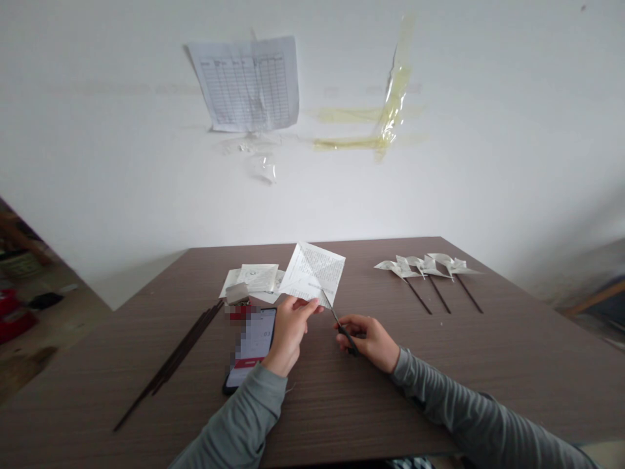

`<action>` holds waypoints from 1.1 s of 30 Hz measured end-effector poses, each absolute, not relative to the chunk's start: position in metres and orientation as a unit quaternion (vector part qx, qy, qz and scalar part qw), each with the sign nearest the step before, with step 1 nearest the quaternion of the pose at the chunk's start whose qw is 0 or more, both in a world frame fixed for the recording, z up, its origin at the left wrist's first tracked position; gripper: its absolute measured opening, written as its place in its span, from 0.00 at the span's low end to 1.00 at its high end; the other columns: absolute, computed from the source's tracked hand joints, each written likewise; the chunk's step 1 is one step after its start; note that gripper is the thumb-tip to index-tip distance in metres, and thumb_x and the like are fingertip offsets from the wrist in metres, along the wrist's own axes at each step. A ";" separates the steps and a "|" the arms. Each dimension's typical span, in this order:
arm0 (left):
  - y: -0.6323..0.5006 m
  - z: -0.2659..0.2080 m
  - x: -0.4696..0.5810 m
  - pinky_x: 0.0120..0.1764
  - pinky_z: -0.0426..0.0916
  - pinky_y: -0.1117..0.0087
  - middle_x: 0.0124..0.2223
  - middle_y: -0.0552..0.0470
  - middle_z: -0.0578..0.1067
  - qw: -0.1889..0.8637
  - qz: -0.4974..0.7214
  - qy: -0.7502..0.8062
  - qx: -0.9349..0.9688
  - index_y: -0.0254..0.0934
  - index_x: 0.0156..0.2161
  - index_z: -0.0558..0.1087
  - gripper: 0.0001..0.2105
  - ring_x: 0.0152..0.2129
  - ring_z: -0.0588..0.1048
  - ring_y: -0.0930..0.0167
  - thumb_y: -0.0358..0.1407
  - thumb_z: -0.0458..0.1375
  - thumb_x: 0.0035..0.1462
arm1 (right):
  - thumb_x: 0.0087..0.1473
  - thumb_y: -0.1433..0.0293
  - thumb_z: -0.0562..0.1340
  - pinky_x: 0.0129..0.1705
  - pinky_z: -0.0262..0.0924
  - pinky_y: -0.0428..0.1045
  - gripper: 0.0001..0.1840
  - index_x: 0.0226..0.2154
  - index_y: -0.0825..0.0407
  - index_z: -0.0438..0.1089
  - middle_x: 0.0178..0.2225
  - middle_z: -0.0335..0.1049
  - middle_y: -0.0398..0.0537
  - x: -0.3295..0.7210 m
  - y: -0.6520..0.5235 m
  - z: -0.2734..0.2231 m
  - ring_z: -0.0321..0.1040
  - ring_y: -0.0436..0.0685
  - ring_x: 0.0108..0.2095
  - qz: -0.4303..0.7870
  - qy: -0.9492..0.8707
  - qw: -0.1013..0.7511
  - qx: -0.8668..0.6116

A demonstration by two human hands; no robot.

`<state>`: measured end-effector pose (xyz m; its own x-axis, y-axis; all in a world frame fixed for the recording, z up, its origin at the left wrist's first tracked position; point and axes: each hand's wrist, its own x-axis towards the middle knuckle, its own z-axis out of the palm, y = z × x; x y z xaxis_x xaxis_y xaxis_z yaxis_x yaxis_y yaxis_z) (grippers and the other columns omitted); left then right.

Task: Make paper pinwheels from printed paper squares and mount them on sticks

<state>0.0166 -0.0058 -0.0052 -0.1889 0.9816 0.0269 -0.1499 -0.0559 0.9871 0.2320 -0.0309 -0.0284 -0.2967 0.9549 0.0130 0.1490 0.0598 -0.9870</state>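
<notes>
My left hand [291,326] pinches the lower edge of a square sheet of printed paper [312,270], held up above the table. Diagonal crease lines run across the sheet. In my right hand [368,339] is a pair of scissors [346,333] with dark handles, fingers wrapped round them. The blades reach up to the paper near its lower right corner and overlap it there. How far the cut goes into the sheet I cannot tell.
On the brown table [312,417], several paper pinwheels [424,266] on dark sticks lie at right. To the left are a paper stack [258,277], a bundle of dark sticks [176,355] and a phone [251,352] beside my left wrist. A printed sheet [247,85] is taped to the wall.
</notes>
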 end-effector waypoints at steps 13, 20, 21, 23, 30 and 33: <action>-0.003 -0.011 0.014 0.21 0.57 0.76 0.34 0.48 0.89 0.480 0.581 0.494 0.434 0.42 0.34 0.81 0.21 0.37 0.95 0.54 0.48 0.85 0.45 | 0.42 0.32 0.88 0.43 0.82 0.66 0.39 0.40 0.44 0.88 0.28 0.84 0.53 0.231 -0.031 -0.029 0.81 0.71 0.32 0.521 -0.613 0.391 -0.447; -0.005 -0.009 0.015 0.21 0.55 0.76 0.34 0.47 0.89 0.481 0.582 0.498 0.426 0.42 0.34 0.81 0.19 0.36 0.94 0.55 0.46 0.83 0.45 | 0.43 0.32 0.89 0.42 0.84 0.65 0.40 0.42 0.45 0.88 0.29 0.85 0.53 0.232 -0.030 -0.032 0.85 0.73 0.34 0.523 -0.615 0.388 -0.445; -0.005 -0.008 0.015 0.21 0.55 0.76 0.34 0.47 0.89 0.482 0.582 0.498 0.425 0.42 0.33 0.81 0.19 0.36 0.94 0.55 0.46 0.83 0.45 | 0.44 0.32 0.89 0.43 0.84 0.65 0.40 0.42 0.45 0.89 0.29 0.86 0.53 0.233 -0.029 -0.033 0.85 0.73 0.34 0.521 -0.617 0.388 -0.444; -0.005 -0.007 0.016 0.21 0.54 0.76 0.34 0.47 0.89 0.484 0.582 0.497 0.424 0.42 0.33 0.81 0.18 0.36 0.94 0.55 0.46 0.83 0.45 | 0.45 0.31 0.88 0.43 0.85 0.65 0.41 0.43 0.46 0.89 0.29 0.86 0.53 0.233 -0.028 -0.034 0.85 0.72 0.33 0.518 -0.620 0.390 -0.442; -0.006 -0.004 0.017 0.20 0.54 0.76 0.32 0.46 0.88 0.492 0.571 0.500 0.427 0.41 0.32 0.81 0.17 0.33 0.92 0.58 0.44 0.82 0.46 | 0.43 0.29 0.88 0.43 0.84 0.66 0.42 0.43 0.44 0.88 0.30 0.86 0.55 0.232 -0.029 -0.031 0.86 0.75 0.35 0.520 -0.612 0.392 -0.449; -0.006 -0.004 0.018 0.20 0.54 0.76 0.32 0.47 0.88 0.496 0.562 0.502 0.430 0.41 0.32 0.81 0.17 0.33 0.92 0.59 0.43 0.83 0.46 | 0.42 0.29 0.88 0.43 0.83 0.66 0.43 0.43 0.44 0.88 0.30 0.85 0.55 0.231 -0.030 -0.028 0.86 0.75 0.35 0.518 -0.610 0.392 -0.452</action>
